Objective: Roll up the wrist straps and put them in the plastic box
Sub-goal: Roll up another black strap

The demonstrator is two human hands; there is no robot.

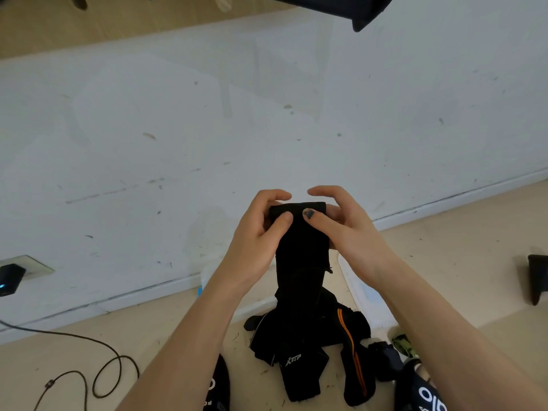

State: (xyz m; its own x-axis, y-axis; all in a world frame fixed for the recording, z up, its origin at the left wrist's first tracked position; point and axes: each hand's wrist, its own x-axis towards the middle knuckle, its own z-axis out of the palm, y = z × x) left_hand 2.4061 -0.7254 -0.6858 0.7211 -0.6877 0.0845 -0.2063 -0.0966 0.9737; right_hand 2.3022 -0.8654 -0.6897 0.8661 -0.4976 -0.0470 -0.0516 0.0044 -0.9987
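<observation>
I hold a black wrist strap point(301, 256) up in front of me, its top end turned over into a small roll. My left hand point(258, 232) pinches the roll's left side, thumb on the front and fingers curled behind. My right hand point(344, 226) pinches its right side the same way. The strap's long tail hangs down to a pile of more black straps point(311, 348) on the floor, one with an orange stripe. A clear plastic box point(360, 289) lies behind the pile, mostly hidden by my arms and the strap.
A white wall with a skirting board rises right behind the box. A black cable point(98, 378) loops over the wooden floor at the lower left. A dark device point(10, 278) sits at a wall socket, left. Another dark object point(538, 280) stands at the right edge.
</observation>
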